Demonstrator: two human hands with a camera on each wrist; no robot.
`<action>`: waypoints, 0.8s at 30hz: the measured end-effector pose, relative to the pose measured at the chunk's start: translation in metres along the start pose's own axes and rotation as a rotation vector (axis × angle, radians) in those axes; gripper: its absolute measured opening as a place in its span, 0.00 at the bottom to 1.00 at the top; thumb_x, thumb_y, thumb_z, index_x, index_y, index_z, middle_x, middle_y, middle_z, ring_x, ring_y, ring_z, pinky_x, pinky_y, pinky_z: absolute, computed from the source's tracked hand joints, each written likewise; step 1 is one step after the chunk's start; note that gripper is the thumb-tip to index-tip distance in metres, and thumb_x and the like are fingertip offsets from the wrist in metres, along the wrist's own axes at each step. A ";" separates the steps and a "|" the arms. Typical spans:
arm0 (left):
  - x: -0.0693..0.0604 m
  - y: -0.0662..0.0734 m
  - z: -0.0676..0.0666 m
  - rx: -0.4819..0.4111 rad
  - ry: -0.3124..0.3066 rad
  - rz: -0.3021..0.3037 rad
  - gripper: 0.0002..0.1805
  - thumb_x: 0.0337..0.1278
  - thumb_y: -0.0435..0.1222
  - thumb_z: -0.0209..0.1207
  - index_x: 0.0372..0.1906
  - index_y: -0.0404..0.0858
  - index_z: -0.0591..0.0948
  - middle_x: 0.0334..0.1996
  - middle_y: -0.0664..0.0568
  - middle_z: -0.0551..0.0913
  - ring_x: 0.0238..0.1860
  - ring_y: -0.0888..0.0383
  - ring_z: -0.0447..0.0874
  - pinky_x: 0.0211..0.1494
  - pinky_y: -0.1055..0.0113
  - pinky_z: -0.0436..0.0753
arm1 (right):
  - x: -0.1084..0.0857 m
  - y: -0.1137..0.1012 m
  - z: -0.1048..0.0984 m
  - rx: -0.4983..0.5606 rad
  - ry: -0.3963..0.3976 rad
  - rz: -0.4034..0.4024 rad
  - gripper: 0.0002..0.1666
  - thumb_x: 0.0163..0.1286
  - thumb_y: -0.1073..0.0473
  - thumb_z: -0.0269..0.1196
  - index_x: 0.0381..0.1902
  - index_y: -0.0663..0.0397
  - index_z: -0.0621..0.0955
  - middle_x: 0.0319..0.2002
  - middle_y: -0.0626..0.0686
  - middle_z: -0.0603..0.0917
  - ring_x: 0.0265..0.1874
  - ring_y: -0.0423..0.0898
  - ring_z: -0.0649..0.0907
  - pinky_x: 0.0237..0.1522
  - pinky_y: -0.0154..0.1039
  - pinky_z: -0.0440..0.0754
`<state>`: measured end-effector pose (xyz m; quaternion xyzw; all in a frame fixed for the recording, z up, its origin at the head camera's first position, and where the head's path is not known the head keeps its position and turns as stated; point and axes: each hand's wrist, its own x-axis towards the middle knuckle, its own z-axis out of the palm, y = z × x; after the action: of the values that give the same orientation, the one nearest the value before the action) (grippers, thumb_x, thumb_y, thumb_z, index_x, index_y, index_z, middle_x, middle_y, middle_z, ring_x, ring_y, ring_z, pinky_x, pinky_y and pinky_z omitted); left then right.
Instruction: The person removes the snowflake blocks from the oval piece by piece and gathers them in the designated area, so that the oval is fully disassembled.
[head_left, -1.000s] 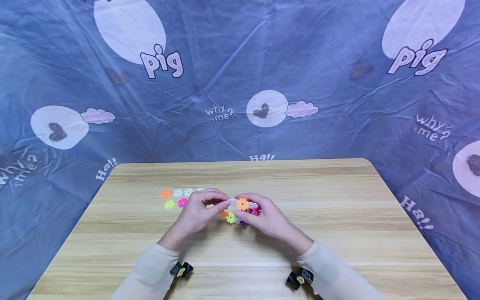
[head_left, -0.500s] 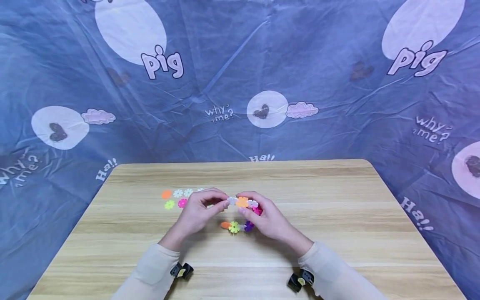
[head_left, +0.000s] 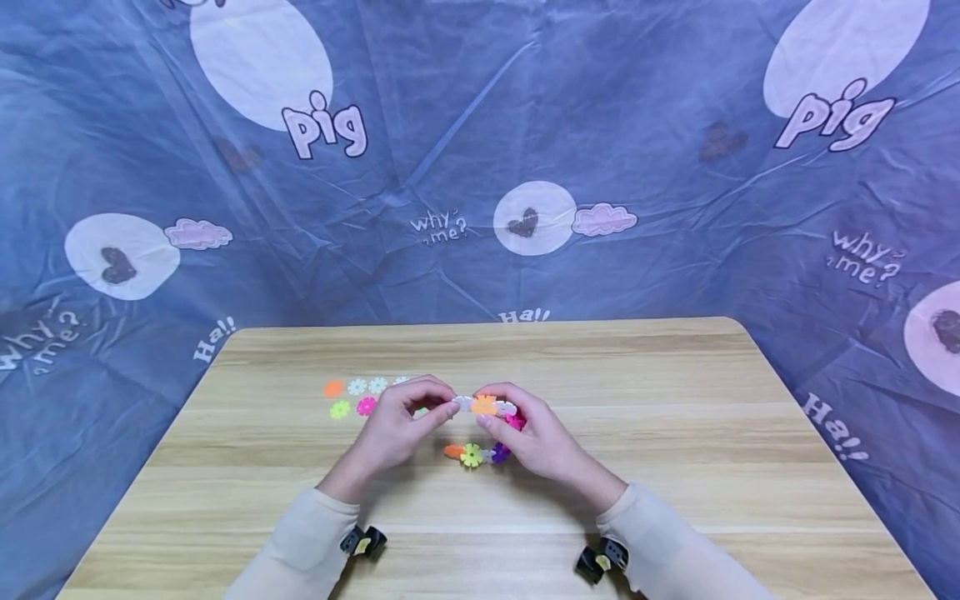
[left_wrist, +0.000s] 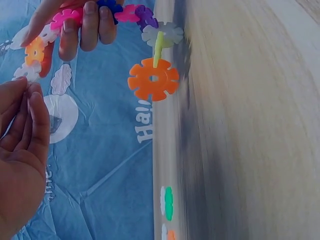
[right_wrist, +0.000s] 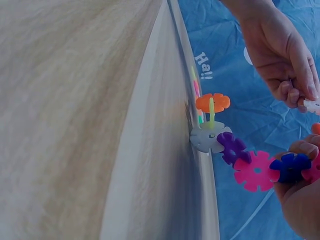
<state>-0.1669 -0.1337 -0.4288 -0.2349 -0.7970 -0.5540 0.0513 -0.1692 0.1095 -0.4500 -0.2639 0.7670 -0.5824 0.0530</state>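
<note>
A chain of flower-shaped interlocking plastic discs curves between the two hands above the table. My left hand (head_left: 397, 421) pinches a white disc (left_wrist: 27, 72) at one end, between thumb and fingertips. My right hand (head_left: 536, 433) grips the chain by an orange disc (head_left: 484, 405) joined to that white one, its other fingers curled near pink and blue discs (right_wrist: 291, 168). From there the loose part runs through a pink disc (right_wrist: 256, 171), a purple disc (right_wrist: 233, 148), a whitish disc (right_wrist: 207, 137) and a yellow-green disc (head_left: 471, 455) to an orange end disc (left_wrist: 153, 79).
Loose discs lie on the wooden table (head_left: 675, 417) left of the hands: an orange disc (head_left: 333, 389), a yellow-green disc (head_left: 340, 409), a pink disc (head_left: 366, 406) and several white discs (head_left: 377, 385). My left hand partly covers this group. A blue printed cloth (head_left: 450, 275) hangs behind the table.
The chain's loose end has swung down toward the table's front, widening the loop. The gripped orange disc has tilted back. Both hands stay nearly in place.
</note>
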 end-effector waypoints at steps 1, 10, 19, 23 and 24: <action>0.000 0.001 0.000 0.000 -0.003 -0.002 0.03 0.70 0.30 0.69 0.44 0.37 0.90 0.42 0.46 0.91 0.40 0.63 0.86 0.44 0.68 0.87 | 0.000 0.000 0.000 -0.001 0.000 -0.001 0.19 0.80 0.60 0.66 0.65 0.55 0.81 0.46 0.57 0.87 0.33 0.43 0.84 0.36 0.33 0.86; -0.001 0.001 0.000 -0.023 -0.049 -0.019 0.03 0.71 0.30 0.68 0.45 0.37 0.88 0.43 0.47 0.89 0.43 0.61 0.86 0.51 0.65 0.88 | 0.001 -0.003 0.000 0.000 -0.013 0.007 0.19 0.80 0.59 0.65 0.65 0.54 0.81 0.45 0.56 0.87 0.33 0.44 0.84 0.35 0.34 0.86; 0.000 -0.002 0.005 -0.009 -0.029 0.055 0.06 0.70 0.31 0.69 0.45 0.39 0.93 0.41 0.50 0.91 0.39 0.62 0.85 0.39 0.64 0.85 | 0.001 -0.007 0.002 -0.012 -0.026 0.011 0.19 0.80 0.57 0.66 0.65 0.52 0.81 0.51 0.55 0.87 0.36 0.39 0.84 0.40 0.34 0.86; -0.001 -0.003 0.004 -0.008 -0.025 0.101 0.05 0.69 0.29 0.69 0.43 0.38 0.93 0.39 0.49 0.91 0.37 0.63 0.83 0.37 0.65 0.83 | 0.000 -0.008 0.002 -0.004 -0.032 0.018 0.19 0.80 0.57 0.66 0.65 0.52 0.81 0.50 0.56 0.87 0.35 0.40 0.84 0.39 0.34 0.86; -0.001 -0.003 0.004 -0.009 -0.027 0.106 0.05 0.68 0.29 0.69 0.43 0.38 0.93 0.39 0.49 0.91 0.37 0.63 0.83 0.37 0.66 0.83 | 0.000 -0.008 0.002 -0.007 -0.033 0.020 0.19 0.80 0.57 0.66 0.65 0.52 0.82 0.50 0.55 0.87 0.35 0.40 0.84 0.40 0.34 0.86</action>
<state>-0.1667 -0.1313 -0.4337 -0.2845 -0.7816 -0.5508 0.0686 -0.1659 0.1067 -0.4433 -0.2657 0.7707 -0.5748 0.0707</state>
